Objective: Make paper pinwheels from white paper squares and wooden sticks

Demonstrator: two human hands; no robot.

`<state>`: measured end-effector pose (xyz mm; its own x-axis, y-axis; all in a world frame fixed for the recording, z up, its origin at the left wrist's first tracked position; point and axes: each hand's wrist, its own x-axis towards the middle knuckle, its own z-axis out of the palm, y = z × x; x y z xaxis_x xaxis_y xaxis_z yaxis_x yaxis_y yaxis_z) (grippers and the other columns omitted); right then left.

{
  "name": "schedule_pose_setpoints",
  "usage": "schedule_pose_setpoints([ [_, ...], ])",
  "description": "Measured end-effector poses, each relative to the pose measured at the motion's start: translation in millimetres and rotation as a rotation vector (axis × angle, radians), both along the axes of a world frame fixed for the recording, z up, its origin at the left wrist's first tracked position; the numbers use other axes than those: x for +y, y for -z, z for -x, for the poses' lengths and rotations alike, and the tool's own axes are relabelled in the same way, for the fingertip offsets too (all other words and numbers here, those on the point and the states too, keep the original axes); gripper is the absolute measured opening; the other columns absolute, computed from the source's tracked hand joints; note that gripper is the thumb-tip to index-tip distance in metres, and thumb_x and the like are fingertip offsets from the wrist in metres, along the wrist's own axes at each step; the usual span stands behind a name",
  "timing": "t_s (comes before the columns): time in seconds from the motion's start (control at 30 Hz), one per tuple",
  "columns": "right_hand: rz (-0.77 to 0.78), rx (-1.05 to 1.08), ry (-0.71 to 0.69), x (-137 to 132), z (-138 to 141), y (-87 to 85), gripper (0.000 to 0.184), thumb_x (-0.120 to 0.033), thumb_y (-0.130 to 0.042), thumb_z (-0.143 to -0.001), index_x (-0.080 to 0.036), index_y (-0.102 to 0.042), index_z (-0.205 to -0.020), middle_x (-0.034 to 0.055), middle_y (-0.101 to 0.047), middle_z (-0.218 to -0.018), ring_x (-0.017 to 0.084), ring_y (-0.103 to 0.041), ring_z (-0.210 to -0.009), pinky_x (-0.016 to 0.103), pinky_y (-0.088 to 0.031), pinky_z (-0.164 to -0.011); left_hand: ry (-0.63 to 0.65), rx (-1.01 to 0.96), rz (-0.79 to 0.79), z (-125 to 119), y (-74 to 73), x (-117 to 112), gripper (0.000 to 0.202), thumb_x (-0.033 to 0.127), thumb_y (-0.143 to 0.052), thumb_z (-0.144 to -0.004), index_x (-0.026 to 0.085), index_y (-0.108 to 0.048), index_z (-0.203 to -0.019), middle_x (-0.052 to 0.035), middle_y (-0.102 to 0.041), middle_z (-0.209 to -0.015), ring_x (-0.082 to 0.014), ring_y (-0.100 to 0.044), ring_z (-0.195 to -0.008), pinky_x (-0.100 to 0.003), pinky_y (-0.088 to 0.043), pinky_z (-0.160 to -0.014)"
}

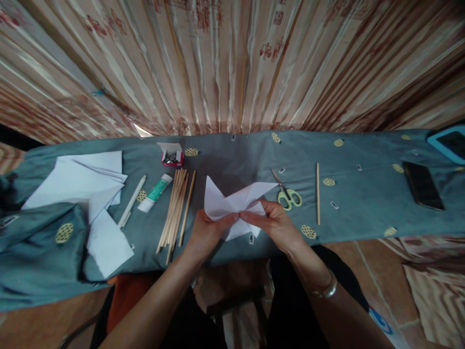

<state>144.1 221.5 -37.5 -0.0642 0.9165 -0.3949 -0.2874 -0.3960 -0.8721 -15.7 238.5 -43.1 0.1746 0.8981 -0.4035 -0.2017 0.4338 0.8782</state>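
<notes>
Between my two hands is a white paper pinwheel (232, 201), its points folded in toward the middle and its outer corners spread. My left hand (208, 230) grips its left side, the thumb pressing near the centre. From the right, my right hand (276, 224) holds the other side, and its thumb meets the left one at the centre. The fingers under the paper are hidden. Scissors with light green handles (289, 198) lie just beyond my right hand. Left of my left hand rests a bundle of wooden sticks (174, 213).
A glue stick (155, 193), a white pen (132, 201) and white paper sheets (105, 242) lie at left. Behind them stands an open small box of metal pins (172, 156). One wooden stick (317, 194), a dark phone (423, 185) and a blue-framed device (450, 144) are at right.
</notes>
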Motion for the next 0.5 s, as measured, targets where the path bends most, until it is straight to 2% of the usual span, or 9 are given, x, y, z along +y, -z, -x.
schedule_pose_setpoints([
  [0.23,-0.007,-0.005,-0.004,-1.2,-0.1,2.5,0.024,-0.036,-0.087,-0.061,-0.024,-0.078,-0.08,-0.0022,-0.077,-0.079,0.013,-0.066,-0.067,0.027,-0.055,-0.067,-0.011,0.009,-0.008,-0.3,2.2,-0.5,0.027,0.029,-0.086,-0.056,0.015,-0.077,-0.077,-0.0069,-0.077,-0.078,-0.0207,-0.069,-0.07,-0.031,-0.055,-0.067],
  [0.5,-0.037,-0.02,-0.07,-2.2,-2.9,5.5,0.025,-0.037,-0.086,-0.065,-0.023,-0.078,-0.084,-0.0017,-0.076,-0.079,0.013,-0.067,-0.069,0.028,-0.054,-0.07,-0.016,0.007,0.004,0.7,1.1,-2.0,0.029,0.029,-0.086,-0.055,0.013,-0.077,-0.078,-0.0089,-0.078,-0.081,-0.0214,-0.07,-0.07,-0.031,-0.056,-0.068],
])
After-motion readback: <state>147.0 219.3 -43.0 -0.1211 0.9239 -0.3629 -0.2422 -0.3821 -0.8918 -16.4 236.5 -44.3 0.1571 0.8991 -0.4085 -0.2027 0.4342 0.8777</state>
